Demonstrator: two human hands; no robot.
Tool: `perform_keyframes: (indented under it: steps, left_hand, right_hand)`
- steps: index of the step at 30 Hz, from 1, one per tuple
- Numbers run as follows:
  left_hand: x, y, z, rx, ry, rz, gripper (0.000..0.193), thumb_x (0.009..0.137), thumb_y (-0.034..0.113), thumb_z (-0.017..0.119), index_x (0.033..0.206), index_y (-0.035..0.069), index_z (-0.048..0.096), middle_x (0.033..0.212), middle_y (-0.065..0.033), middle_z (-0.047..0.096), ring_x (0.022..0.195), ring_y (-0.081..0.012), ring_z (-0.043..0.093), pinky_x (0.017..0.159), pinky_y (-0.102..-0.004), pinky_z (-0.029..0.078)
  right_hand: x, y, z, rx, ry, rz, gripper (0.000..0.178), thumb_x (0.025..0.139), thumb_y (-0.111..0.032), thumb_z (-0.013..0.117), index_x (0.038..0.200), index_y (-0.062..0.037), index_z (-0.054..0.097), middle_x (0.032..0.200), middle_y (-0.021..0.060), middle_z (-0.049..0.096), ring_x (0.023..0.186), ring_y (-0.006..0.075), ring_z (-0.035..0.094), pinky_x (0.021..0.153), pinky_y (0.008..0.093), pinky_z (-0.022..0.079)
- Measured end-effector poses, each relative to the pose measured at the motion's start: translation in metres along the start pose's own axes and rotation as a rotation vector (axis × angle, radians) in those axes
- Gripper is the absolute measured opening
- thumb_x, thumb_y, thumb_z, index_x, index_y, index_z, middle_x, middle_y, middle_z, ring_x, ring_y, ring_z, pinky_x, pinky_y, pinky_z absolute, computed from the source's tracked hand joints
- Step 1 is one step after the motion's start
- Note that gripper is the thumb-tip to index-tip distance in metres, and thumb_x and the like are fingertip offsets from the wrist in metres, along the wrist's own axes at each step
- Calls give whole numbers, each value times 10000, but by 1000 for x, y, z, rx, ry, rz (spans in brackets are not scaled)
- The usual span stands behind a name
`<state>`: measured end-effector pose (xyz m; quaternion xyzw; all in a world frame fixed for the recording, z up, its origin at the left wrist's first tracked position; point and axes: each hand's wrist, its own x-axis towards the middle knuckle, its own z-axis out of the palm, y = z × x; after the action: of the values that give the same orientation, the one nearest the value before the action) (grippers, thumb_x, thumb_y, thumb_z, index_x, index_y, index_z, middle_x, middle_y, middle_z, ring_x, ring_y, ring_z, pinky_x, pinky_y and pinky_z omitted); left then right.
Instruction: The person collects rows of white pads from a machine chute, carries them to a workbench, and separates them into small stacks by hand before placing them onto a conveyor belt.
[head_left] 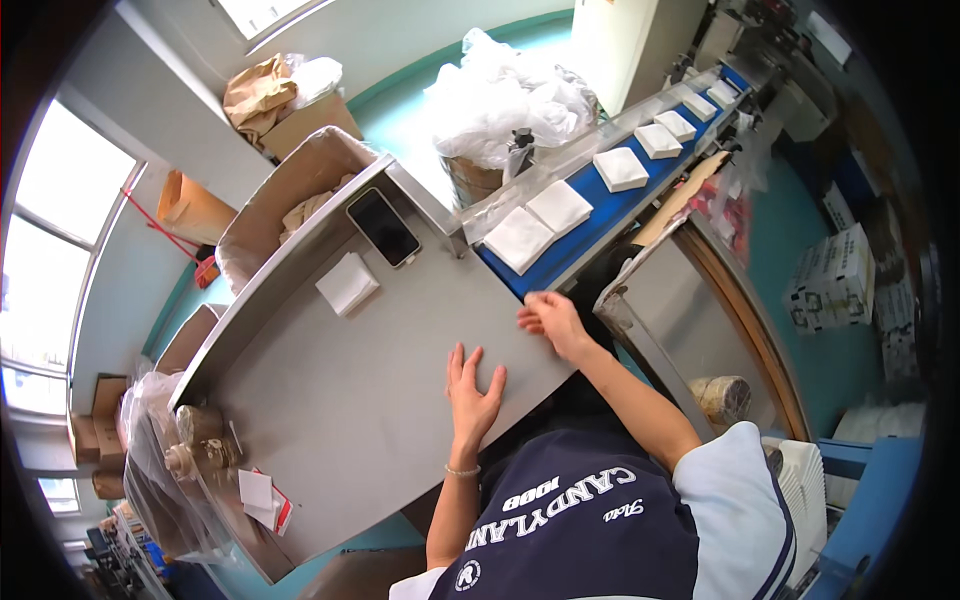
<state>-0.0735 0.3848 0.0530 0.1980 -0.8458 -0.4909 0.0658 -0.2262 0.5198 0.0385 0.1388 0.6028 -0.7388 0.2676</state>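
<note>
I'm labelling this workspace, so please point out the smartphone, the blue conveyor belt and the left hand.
Smartphone (384, 228): head view, middle of its dark screen.
Blue conveyor belt (605, 209): head view, bare patch of its surface.
Left hand (472, 402): head view, back of the hand.

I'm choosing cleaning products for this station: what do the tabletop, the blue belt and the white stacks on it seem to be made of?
Tabletop: probably stainless steel with a satin finish, judging by its even grey and soft sheen.
Blue belt: likely rubber or plastic, smooth; its colour is uniform, with no weave visible.
White stacks: apparently folded paper, matte, in squarish pads; cloth remains possible.
</note>
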Motion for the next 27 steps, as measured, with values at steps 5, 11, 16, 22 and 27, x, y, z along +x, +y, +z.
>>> perform_keyframes:
  steps: [5,11,16,22,27]
  left_hand:
    - [-6,21,5,155,-52,27,462,872,267,673,1275,66,568,1455,-220,399,1398,-372,299,1114,-432,275]
    - [-11,54,37,-293,-123,14,376,931,214,627,1241,13,559,1247,-155,580,1157,-263,548,927,-357,469]
    - [-36,121,80,-499,-289,84,314,943,171,621,1208,12,567,1163,-122,615,1096,-212,568,908,-349,469]
    - [-103,201,158,-81,-597,682,546,866,148,695,1340,20,455,1323,-217,485,1116,-294,553,875,-360,481]
    - [-120,204,230,119,-600,930,811,785,246,764,1452,76,334,1299,-252,468,1119,-369,533,878,-405,493]
  right_hand:
    - [-41,41,-29,-211,-139,-254,188,926,-143,602,1029,10,570,840,69,649,703,121,630,631,267,511]
    - [-77,30,-42,-974,-545,-180,409,920,-357,560,1096,10,604,983,183,689,897,313,668,799,397,521]
    - [-176,-29,-89,-1379,-177,-495,379,829,-301,645,1087,-26,604,1073,159,611,999,350,603,852,446,492]
    - [-334,-41,-243,-871,791,-726,357,838,-242,662,1094,-4,588,1048,190,606,967,376,595,851,437,481]
    - [-448,6,-359,-1119,1477,-366,255,845,-190,663,1053,-56,603,1200,185,516,1143,387,478,880,510,426]
